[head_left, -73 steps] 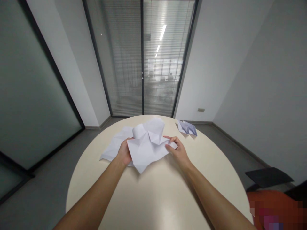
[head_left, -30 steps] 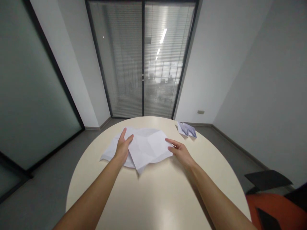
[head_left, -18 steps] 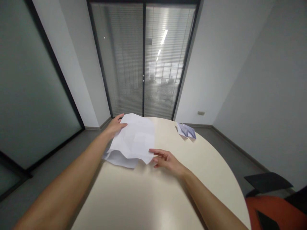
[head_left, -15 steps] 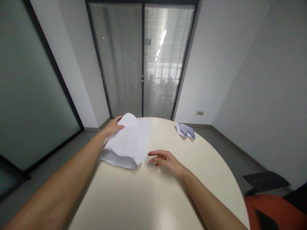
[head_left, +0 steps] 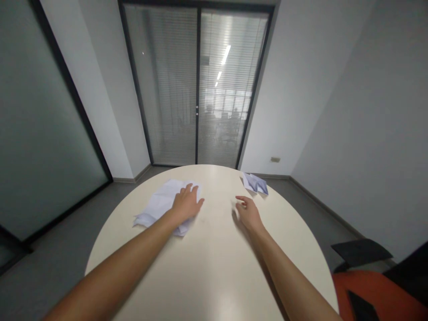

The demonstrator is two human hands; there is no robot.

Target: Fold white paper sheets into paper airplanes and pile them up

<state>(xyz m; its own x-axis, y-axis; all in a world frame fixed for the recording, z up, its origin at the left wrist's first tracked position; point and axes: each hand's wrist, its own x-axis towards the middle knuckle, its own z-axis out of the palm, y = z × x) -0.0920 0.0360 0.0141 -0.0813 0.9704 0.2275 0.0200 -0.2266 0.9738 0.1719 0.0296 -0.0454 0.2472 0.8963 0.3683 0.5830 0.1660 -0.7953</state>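
Creased white sheets of paper [head_left: 160, 199] lie at the left of the round table, their near edge slightly raised. My left hand [head_left: 186, 203] is over their right side with its fingers spread; part of the paper is hidden beneath the hand and forearm. To the right, my right hand [head_left: 248, 211] hovers a little above the tabletop, fingers loosely curved and apart, holding nothing. Just beyond it, near the far right edge, stands a folded piece of paper [head_left: 256, 183], white with a bluish shaded side.
The round cream table [head_left: 214, 263] fills the middle. An orange chair [head_left: 364, 290] with a black armrest [head_left: 361, 252] is at the lower right. Behind the table are glass panels with blinds [head_left: 163, 89] in a dark frame.
My left hand has moved right across the paper, which now lies lower and flatter on the table. My right hand has moved right and farther out, towards the folded paper.
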